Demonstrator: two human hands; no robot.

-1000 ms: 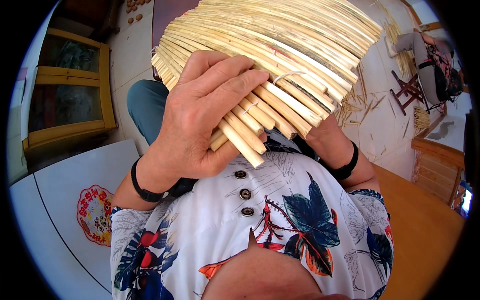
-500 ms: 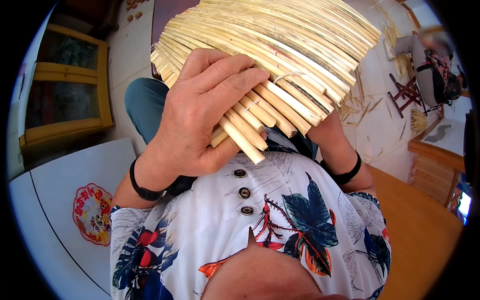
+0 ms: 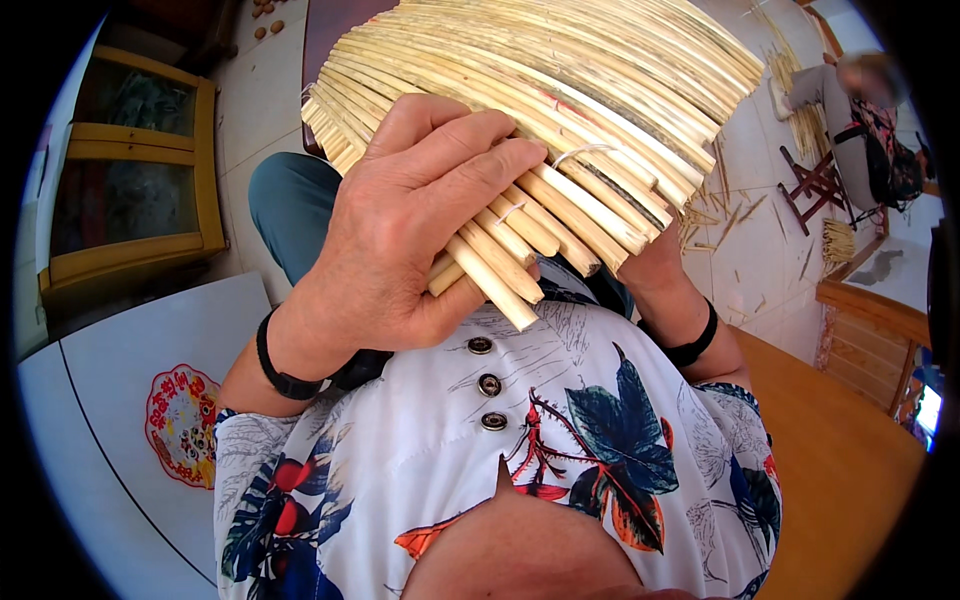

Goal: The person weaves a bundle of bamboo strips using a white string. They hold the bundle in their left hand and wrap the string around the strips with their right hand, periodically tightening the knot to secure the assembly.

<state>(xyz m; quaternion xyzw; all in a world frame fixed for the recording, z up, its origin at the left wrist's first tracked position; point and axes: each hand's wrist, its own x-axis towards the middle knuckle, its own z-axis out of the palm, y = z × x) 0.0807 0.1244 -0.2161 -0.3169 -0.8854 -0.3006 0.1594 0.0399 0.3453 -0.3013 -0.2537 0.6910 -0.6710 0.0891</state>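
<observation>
A mat of pale reed stalks [image 3: 590, 60], tied with white string [image 3: 580, 152], fans out across the top of the head view, its cut ends toward me. My left hand [image 3: 425, 200] lies over its near end with the fingers curled round several stalks, the thumb below them. My right hand [image 3: 645, 263] reaches under the mat's right side; its fingers are hidden behind the stalks.
A dark reddish tabletop [image 3: 325, 20] shows behind the mat. Left are a yellow glazed cabinet [image 3: 136, 145] and a white appliance [image 3: 100, 420]. At right, a seated person [image 3: 850, 140], a folding stool [image 3: 805, 185] and loose stalks [image 3: 730, 220]. An orange-brown surface [image 3: 820, 430] lies lower right.
My left hand and the near stalk ends have shifted slightly to the right. The seated person at the right has moved a little. My grip looks the same.
</observation>
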